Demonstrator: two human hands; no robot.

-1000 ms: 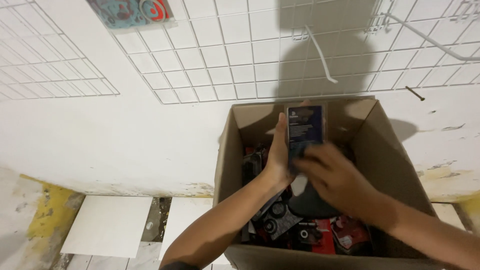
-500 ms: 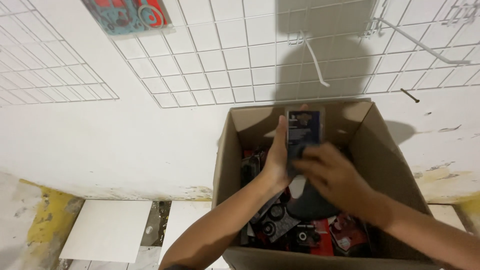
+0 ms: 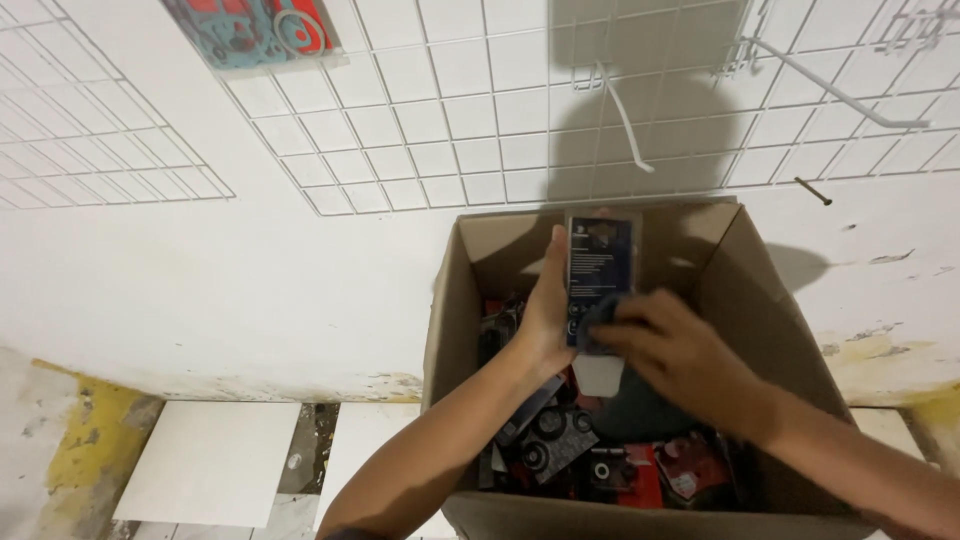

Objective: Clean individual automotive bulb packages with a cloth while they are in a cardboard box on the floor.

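Lifted slightly: dark blue packet point(image 3: 600, 265) above cardboard box point(image 3: 770, 300), 12 o'clock | left hand point(image 3: 545, 320) fingers closed along its edge; right hand point(image 3: 670, 355) pinches bottom | risk: loose pinch drops packet among packaged parts point(image 3: 560, 440).

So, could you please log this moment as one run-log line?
left hand: holds dark packet upright | right hand: on packet's lower end | below: open cardboard box of packaged parts

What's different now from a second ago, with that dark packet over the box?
Little changed. The left hand still holds the dark packet upright over the cardboard box, raised slightly toward the wire grid. The right hand keeps its grip on the packet's lower end. The box and its parts stayed put.
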